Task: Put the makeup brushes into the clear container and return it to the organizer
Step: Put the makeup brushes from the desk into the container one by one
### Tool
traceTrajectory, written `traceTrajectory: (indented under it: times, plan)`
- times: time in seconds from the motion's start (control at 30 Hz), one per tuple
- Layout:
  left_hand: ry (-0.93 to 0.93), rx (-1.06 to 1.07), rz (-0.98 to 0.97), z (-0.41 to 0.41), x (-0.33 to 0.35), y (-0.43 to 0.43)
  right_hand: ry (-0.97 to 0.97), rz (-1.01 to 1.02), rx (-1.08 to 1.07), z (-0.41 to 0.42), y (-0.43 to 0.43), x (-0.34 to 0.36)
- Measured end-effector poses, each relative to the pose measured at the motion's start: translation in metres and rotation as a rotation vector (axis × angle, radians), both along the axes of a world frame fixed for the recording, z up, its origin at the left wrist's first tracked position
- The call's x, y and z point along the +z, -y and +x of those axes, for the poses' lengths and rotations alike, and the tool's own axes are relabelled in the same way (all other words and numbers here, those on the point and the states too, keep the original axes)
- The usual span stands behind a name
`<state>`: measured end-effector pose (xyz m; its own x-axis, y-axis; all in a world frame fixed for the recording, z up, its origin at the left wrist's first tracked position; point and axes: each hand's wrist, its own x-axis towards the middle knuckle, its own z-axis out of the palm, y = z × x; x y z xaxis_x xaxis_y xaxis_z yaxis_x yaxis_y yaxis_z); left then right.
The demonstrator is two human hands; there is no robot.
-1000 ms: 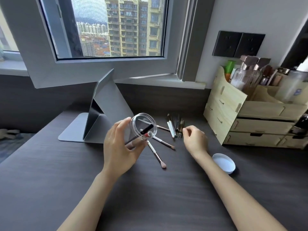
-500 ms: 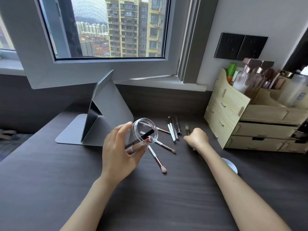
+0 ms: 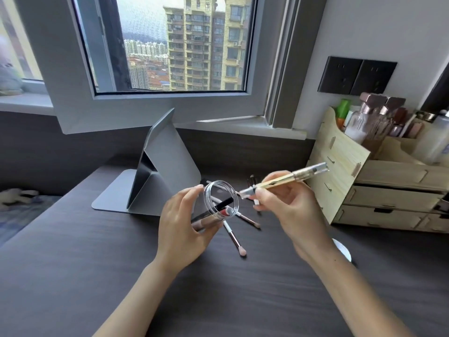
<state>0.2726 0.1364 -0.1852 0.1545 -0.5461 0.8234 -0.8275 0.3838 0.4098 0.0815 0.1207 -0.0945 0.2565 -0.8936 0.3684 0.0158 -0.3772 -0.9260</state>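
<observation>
My left hand (image 3: 184, 229) grips the clear container (image 3: 220, 200), tilted with its round mouth facing me; a black brush and a pink-handled one lie inside. My right hand (image 3: 289, 210) holds a gold brush with a clear cap (image 3: 289, 178) level, its near end just right of the container's mouth. Loose makeup brushes (image 3: 234, 237) lie on the dark desk under and behind my hands. The wooden organizer (image 3: 345, 152) stands at the right, with drawers and bottles on top.
A grey folding tablet stand (image 3: 160, 171) sits behind the container at the left. A white round lid (image 3: 343, 249) lies on the desk, partly hidden by my right forearm. Black wall sockets (image 3: 357, 75) and the open window frame (image 3: 73, 69) are behind.
My right hand picked the gold brush up from the pile on the desk and brought it up toward the container's mouth. My left hand kept holding the container and raised it slightly.
</observation>
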Motion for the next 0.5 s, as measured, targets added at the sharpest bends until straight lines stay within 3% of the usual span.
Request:
traceTrajectory:
  times: [0.1, 0.27, 0.37, 0.5]
  plan:
    - [-0.041, -0.006, 0.008, 0.0, 0.001, -0.003, -0.28, -0.181, -0.142, 0.025, 0.006, 0.001]
    - [-0.104, -0.014, 0.003, 0.004, 0.002, -0.005, -0.547, -0.192, -0.157, 0.054, 0.011, -0.007]
    - [-0.089, 0.011, 0.009, 0.005, 0.003, -0.004, -0.57, -0.132, -0.138, 0.053, 0.014, -0.008]
    - [-0.034, 0.024, 0.021, 0.006, 0.002, -0.003, -0.451, 0.005, -0.022, 0.041, 0.017, -0.005]
